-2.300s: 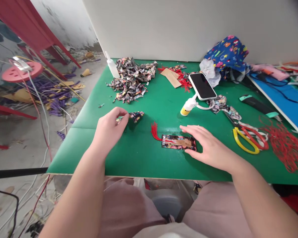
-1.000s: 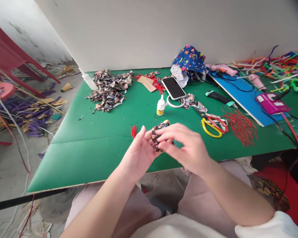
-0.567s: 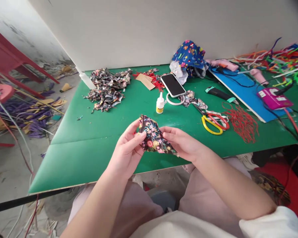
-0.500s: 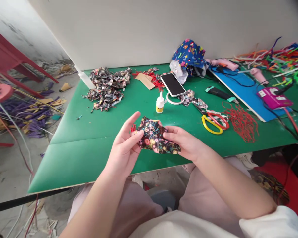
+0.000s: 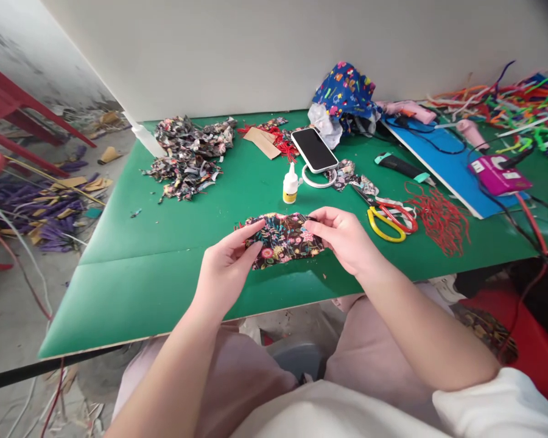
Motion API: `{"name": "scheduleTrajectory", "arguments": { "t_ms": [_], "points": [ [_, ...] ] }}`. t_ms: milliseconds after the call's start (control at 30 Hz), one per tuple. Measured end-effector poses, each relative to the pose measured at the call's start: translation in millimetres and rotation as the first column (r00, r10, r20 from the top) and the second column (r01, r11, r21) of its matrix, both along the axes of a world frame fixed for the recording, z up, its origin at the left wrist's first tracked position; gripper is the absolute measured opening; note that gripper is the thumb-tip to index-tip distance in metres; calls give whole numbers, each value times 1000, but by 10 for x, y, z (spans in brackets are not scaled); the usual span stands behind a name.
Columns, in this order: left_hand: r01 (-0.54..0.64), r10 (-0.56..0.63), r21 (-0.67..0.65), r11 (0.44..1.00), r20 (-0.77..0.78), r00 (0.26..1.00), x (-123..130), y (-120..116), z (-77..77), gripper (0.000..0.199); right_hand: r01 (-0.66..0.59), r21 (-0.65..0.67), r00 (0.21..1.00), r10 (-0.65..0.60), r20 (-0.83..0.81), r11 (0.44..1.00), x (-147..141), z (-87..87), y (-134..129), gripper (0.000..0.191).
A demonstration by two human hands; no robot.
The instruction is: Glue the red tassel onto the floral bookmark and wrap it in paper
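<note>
A piece of dark floral fabric [image 5: 283, 240] is stretched between my two hands, just over the near part of the green table [image 5: 164, 286]. My left hand [image 5: 226, 261] pinches its left end between thumb and fingers. At the upper right corner, my right hand [image 5: 342, 234] grips it the same way. Red strings show at the cloth's left edge, partly hidden by my fingers. Just beyond the fabric stands a small white glue bottle [image 5: 290, 185] with a yellow label. Scissors [image 5: 386, 222] with one yellow and one red handle lie to the right of my right hand.
A phone [image 5: 315, 150] lies behind the bottle. Fabric scraps [image 5: 187, 152] and a white bottle [image 5: 147, 141] are at back left. Rightward are red strings [image 5: 442, 219], a utility knife [image 5: 404, 168], a blue board [image 5: 438, 164] and a purple box [image 5: 500, 175] with cables.
The fabric has gone from bunched to spread flat and wide. My left hand's raised index finger has come down onto the cloth. My right hand has moved up slightly. The view has shifted a little.
</note>
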State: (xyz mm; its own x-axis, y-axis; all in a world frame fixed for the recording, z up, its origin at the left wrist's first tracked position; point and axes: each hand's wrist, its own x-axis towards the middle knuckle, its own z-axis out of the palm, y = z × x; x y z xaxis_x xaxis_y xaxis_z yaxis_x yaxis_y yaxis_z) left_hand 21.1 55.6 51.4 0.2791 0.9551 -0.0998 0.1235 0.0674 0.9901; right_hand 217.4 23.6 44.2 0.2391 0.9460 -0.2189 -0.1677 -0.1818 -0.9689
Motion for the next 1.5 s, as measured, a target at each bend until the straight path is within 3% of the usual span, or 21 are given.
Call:
{"name": "scheduleTrajectory", "arguments": {
  "t_ms": [167, 333, 400, 500, 567, 667, 733, 833, 933, 1067, 1233, 1300, 1400, 1500],
  "points": [
    [57, -50, 46, 997, -134, 990, -20, 34, -92, 41, -25, 56, 973, 12, 229, 998, 49, -71, 7, 25],
    [165, -165, 11, 986, -28, 986, -36, 4, 17, 42, -216, 44, 910, 185, 370, 975, 85, -6, -3, 25],
    [268, -268, 3, 963, 52, 962, -43, -23, 115, 38, -298, 135, 916, 243, 321, 945, 42, 77, -11, 37],
    [463, -454, -43, 885, 142, 880, -43, -28, 235, 34, -456, 202, 889, 434, 144, 867, -84, 215, -38, 75],
    [484, -468, -45, 874, 192, 863, -22, 5, 261, 34, -523, 160, 852, 513, 102, 837, -158, 283, -59, 73],
    [283, -261, -20, 959, 325, 909, 60, 72, 203, 36, -400, 130, 915, 386, 121, 907, -189, 321, -77, 51],
    [212, -150, -85, 974, 464, 873, 145, 82, 116, 43, -241, 151, 969, 230, 88, 959, -171, 315, -75, 40],
    [377, -160, -247, 893, 608, 778, 277, 4, -18, 65, -84, 188, 996, 83, 15, 979, -139, 291, -62, 26],
    [448, -182, -298, 843, 626, 758, 351, -111, -81, 61, -14, 236, 999, 6, 36, 972, -108, 257, -53, 14],
    [337, -124, -290, 896, 564, 816, 320, -128, -60, 61, 50, 280, 994, -76, 80, 959, -29, 178, -64, 12],
    [199, -111, -225, 954, 351, 930, 199, -18, -52, 50, -45, 111, 998, 50, -40, 993, 49, 45, -120, 13],
    [156, -108, -187, 970, 246, 963, 157, 10, -66, 41, -40, 89, 999, 42, -21, 995, 43, -23, -142, 15],
    [89, -86, -90, 992, 39, 996, 107, 38, -98, 27, -5, 120, 983, -17, 182, 993, 10, -144, -160, 19],
    [68, -64, 19, 997, -190, 980, 65, 59, -152, 24, -36, 185, 889, -53, 454, 982, -26, -252, -150, 20]
  ]
}}
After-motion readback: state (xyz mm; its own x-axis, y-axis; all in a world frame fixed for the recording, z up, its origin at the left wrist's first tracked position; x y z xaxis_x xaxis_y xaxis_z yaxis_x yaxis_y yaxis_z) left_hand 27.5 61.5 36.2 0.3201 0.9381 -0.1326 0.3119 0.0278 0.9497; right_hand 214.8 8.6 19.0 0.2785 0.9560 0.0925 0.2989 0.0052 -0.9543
